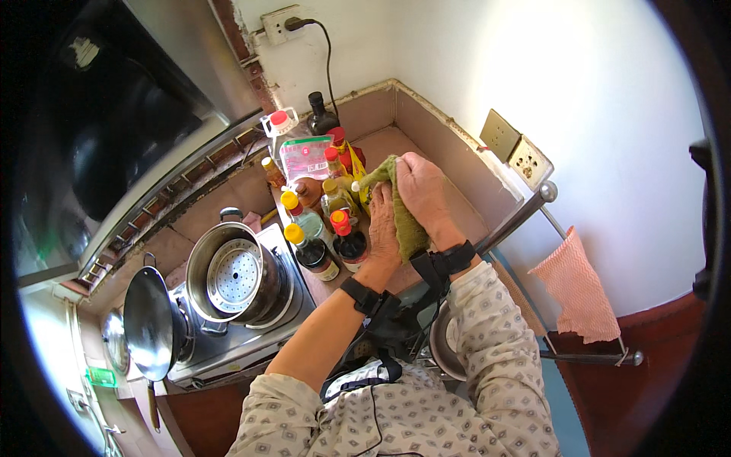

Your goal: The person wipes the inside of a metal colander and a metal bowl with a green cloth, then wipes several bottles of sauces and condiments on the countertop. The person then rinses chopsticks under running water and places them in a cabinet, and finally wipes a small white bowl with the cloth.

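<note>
My right hand (424, 191) grips a green cloth (408, 228), which hangs down between my hands towards the right wrist. My left hand (385, 225) lies against the cloth's left side, fingers pointing up and held near a yellow plastic package (358, 177); whether it holds anything is hidden. Just left of that hand stands a dark sauce bottle with a red cap (349, 245). Beside it are a dark bottle with a yellow cap (315, 254), a clear bottle with a yellow cap (308, 220) and an oil bottle (337, 200).
A steamer pot (225, 274) and a wok (149, 323) sit on the gas stove (240, 348) at left. Behind the bottles are a large clear jug (280, 128) and a black bottle (321, 117). A pink cloth (579, 285) hangs on a metal rack (514, 220) at right.
</note>
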Tool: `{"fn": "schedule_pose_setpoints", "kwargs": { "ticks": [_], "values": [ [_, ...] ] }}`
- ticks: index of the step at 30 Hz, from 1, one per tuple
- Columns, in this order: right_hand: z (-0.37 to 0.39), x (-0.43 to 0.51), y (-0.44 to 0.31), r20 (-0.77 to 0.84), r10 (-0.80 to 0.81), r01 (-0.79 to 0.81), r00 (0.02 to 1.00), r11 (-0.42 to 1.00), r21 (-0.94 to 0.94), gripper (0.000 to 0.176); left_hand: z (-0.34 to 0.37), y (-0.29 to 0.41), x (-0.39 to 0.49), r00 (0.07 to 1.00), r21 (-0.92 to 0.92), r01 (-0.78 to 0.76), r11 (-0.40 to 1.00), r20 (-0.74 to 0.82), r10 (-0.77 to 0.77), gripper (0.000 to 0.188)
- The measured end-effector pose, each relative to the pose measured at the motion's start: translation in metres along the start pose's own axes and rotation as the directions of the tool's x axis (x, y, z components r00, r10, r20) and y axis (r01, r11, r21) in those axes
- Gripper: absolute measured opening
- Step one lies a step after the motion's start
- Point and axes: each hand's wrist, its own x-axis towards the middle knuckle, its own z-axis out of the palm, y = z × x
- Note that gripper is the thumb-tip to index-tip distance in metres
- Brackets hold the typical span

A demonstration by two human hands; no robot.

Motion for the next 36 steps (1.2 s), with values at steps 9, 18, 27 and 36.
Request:
{"fn": "schedule_pose_setpoints", "kwargs": {
  "ticks": [9, 18, 27, 36],
  "values": [
    [-0.017, 0.003, 0.057, 0.379, 0.041, -0.341, 0.924, 0.535, 0.773, 0.021, -0.036, 0.034, 0.005, 0.967, 0.159, -0.250, 0.955, -0.015, 0.255, 0.093],
    [-0.002, -0.083, 0.106, 0.195, 0.342, -0.385, 0.919, 0.681, 0.623, 0.037, -0.061, 0.043, 0.022, 0.975, -0.320, -0.050, 0.946, 0.188, 0.115, 0.088],
    [0.001, -0.081, 0.071, 0.170, 0.344, -0.270, 0.923, 0.265, 0.926, 0.045, -0.067, 0.069, 0.014, 0.988, -0.082, 0.066, 0.994, 0.145, -0.053, 0.082],
    [-0.024, -0.028, 0.081, 0.163, -0.118, 0.013, 0.980, 0.845, 0.535, 0.031, -0.067, 0.070, 0.011, 0.995, -0.085, 0.005, 0.996, 0.098, 0.004, 0.082]
  ]
}}
